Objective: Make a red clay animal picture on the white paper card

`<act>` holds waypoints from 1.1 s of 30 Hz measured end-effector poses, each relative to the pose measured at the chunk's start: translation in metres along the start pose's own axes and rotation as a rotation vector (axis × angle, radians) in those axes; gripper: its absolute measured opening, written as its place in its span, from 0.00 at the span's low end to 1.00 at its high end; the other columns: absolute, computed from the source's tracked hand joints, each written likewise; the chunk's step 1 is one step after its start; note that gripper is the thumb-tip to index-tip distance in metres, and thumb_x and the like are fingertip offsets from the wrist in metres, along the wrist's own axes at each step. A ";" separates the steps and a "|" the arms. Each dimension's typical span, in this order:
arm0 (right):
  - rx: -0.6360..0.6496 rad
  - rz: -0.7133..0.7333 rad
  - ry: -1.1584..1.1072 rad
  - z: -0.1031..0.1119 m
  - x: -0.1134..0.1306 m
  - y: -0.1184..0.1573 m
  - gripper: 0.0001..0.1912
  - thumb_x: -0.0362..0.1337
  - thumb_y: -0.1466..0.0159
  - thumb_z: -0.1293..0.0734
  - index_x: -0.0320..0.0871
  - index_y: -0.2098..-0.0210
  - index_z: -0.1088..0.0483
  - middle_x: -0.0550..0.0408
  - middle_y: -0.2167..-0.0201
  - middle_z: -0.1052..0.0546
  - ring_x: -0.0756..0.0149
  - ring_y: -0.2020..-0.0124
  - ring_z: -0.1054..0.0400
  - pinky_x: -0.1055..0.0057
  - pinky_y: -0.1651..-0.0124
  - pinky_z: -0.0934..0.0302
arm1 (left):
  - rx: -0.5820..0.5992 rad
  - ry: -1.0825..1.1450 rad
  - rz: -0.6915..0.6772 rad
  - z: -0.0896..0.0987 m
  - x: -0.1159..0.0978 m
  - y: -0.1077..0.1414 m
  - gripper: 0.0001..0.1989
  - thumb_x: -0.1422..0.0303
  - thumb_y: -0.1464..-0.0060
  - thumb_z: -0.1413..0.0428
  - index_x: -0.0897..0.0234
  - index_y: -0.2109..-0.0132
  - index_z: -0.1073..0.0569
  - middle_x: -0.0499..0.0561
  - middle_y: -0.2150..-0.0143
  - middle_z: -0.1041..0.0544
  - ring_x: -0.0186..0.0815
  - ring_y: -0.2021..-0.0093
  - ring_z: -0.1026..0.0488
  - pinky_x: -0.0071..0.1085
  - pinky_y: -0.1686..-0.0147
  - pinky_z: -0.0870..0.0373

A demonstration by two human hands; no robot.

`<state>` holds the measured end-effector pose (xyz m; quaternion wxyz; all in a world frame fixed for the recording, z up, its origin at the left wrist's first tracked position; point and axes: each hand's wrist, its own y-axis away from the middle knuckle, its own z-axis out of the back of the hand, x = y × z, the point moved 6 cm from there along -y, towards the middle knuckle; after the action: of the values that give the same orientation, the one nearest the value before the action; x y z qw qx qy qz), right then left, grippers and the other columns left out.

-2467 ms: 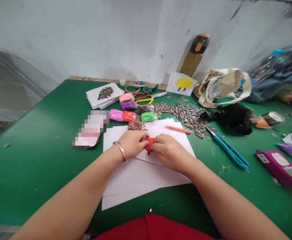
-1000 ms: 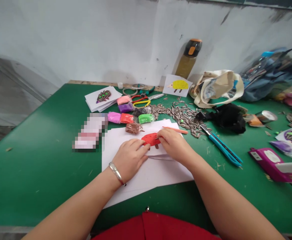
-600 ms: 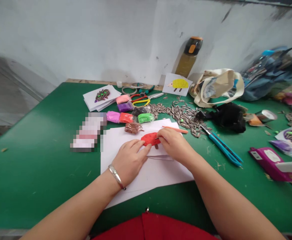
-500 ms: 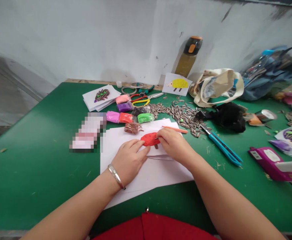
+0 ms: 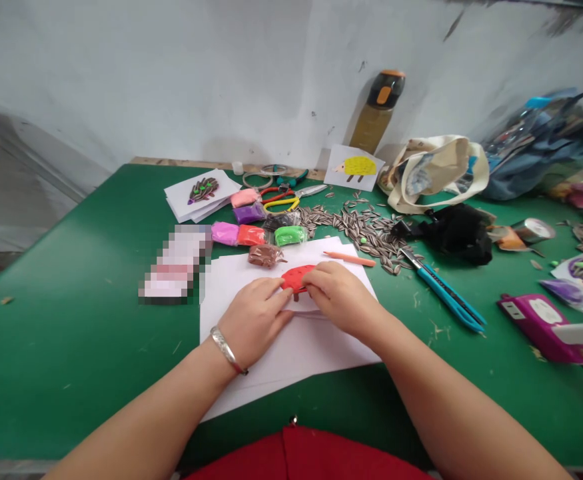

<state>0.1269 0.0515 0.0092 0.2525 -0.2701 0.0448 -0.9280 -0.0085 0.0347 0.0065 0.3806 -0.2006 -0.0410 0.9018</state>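
Note:
A flat oval of red clay [image 5: 297,277] with small dents lies on a card atop white paper [image 5: 291,363]; a brown leg shows under it. My left hand [image 5: 254,313] rests flat beside its left edge, fingertips touching the clay and card. Over the right side of the clay, my right hand [image 5: 344,300] is closed in a pinch on a thin dark sliver, seemingly a sunflower seed [image 5: 303,287], mostly covered by the fingers. An orange pointed stick [image 5: 350,259] lies just behind this hand. Loose sunflower seeds [image 5: 364,227] are heaped further back.
Packs of coloured clay [image 5: 251,235] sit behind the paper, with pliers and scissors [image 5: 291,200] beyond. A blue utility knife [image 5: 448,297] and a magenta device [image 5: 546,327] lie right. A yellow hedgehog card [image 5: 355,168] leans by a bottle [image 5: 374,117].
My right hand has shifted slightly left and down over the red clay, with its fingertips now nearer the lower edge. My left hand stays almost in place.

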 end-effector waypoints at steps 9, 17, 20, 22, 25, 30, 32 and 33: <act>0.020 0.013 0.039 -0.007 0.002 0.001 0.12 0.28 0.36 0.40 0.41 0.62 0.25 0.50 0.65 0.22 0.61 0.62 0.31 0.66 0.57 0.41 | -0.012 -0.040 -0.039 -0.002 -0.003 0.000 0.12 0.70 0.40 0.48 0.66 0.50 0.27 0.60 0.52 0.26 0.45 0.50 0.31 0.48 0.49 0.31; 0.046 0.001 0.091 -0.008 0.000 0.002 0.12 0.28 0.36 0.41 0.41 0.62 0.25 0.50 0.65 0.22 0.61 0.61 0.31 0.66 0.57 0.42 | -0.018 -0.070 -0.066 -0.005 -0.005 0.002 0.12 0.72 0.40 0.50 0.67 0.51 0.26 0.61 0.52 0.27 0.45 0.49 0.32 0.48 0.49 0.31; 0.041 -0.002 0.108 -0.008 -0.001 0.002 0.12 0.28 0.36 0.41 0.41 0.63 0.25 0.50 0.66 0.22 0.61 0.63 0.31 0.66 0.59 0.42 | -0.019 -0.065 -0.071 -0.004 -0.006 0.002 0.13 0.72 0.40 0.50 0.68 0.50 0.27 0.61 0.52 0.27 0.45 0.49 0.32 0.48 0.48 0.31; 0.044 0.016 0.105 -0.010 0.001 0.002 0.13 0.28 0.37 0.41 0.41 0.62 0.25 0.50 0.65 0.22 0.61 0.62 0.31 0.66 0.59 0.42 | -0.018 -0.062 -0.074 -0.004 -0.007 0.002 0.13 0.72 0.40 0.50 0.69 0.50 0.27 0.62 0.52 0.27 0.45 0.49 0.32 0.48 0.48 0.31; 0.043 0.031 0.093 -0.011 0.003 0.001 0.14 0.28 0.36 0.41 0.42 0.61 0.25 0.50 0.63 0.22 0.61 0.61 0.31 0.66 0.57 0.41 | -0.026 -0.063 -0.075 -0.004 -0.008 0.002 0.13 0.72 0.40 0.50 0.69 0.50 0.27 0.62 0.52 0.27 0.46 0.48 0.33 0.48 0.47 0.32; 0.051 0.038 0.088 -0.011 0.003 0.001 0.14 0.27 0.36 0.42 0.42 0.61 0.25 0.50 0.63 0.22 0.61 0.60 0.31 0.66 0.56 0.41 | -0.017 -0.075 -0.073 -0.006 -0.009 0.003 0.12 0.73 0.40 0.50 0.68 0.51 0.27 0.62 0.50 0.28 0.46 0.48 0.33 0.50 0.48 0.31; 0.039 0.043 0.082 -0.009 0.003 0.001 0.13 0.27 0.36 0.41 0.42 0.62 0.25 0.50 0.64 0.22 0.61 0.61 0.32 0.66 0.57 0.42 | -0.011 -0.070 -0.075 -0.006 -0.009 0.004 0.12 0.72 0.40 0.50 0.67 0.51 0.27 0.62 0.49 0.29 0.46 0.47 0.34 0.50 0.47 0.32; 0.030 0.041 0.078 -0.007 0.003 0.001 0.13 0.27 0.36 0.41 0.42 0.62 0.25 0.50 0.64 0.22 0.62 0.62 0.32 0.66 0.57 0.42 | -0.005 -0.062 -0.076 -0.005 -0.009 0.004 0.12 0.72 0.40 0.50 0.67 0.50 0.27 0.62 0.50 0.29 0.46 0.47 0.34 0.50 0.46 0.33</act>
<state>0.1213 0.0487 0.0044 0.2736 -0.2290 0.0464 -0.9330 -0.0032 0.0247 0.0037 0.4127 -0.1717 -0.0627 0.8924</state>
